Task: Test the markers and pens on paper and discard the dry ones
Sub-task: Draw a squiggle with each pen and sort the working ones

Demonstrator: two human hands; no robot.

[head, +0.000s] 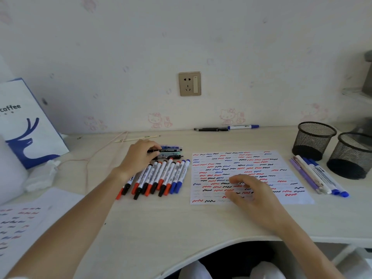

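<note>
A white test sheet (261, 166) covered in red, black and blue squiggles lies at the desk's middle right. My right hand (253, 196) rests on its lower part with fingers spread. Left of the sheet lies a row of several capped markers (161, 178) with red, black and blue caps. Beyond that row is a small stack of pens (171, 152). My left hand (141, 156) reaches over the markers and its fingers pinch a black pen (168, 151) in that stack. Several blue and purple pens (320, 178) lie right of the sheet.
Two black mesh pen cups (314, 139) (352, 156) stand at the right. A black pen (211, 129) and a blue marker (243, 127) lie against the wall. A coffee paper bag (26, 121) stands at the left, another scribbled sheet (22, 220) lies at the lower left, and a thin cord (88, 160) runs across.
</note>
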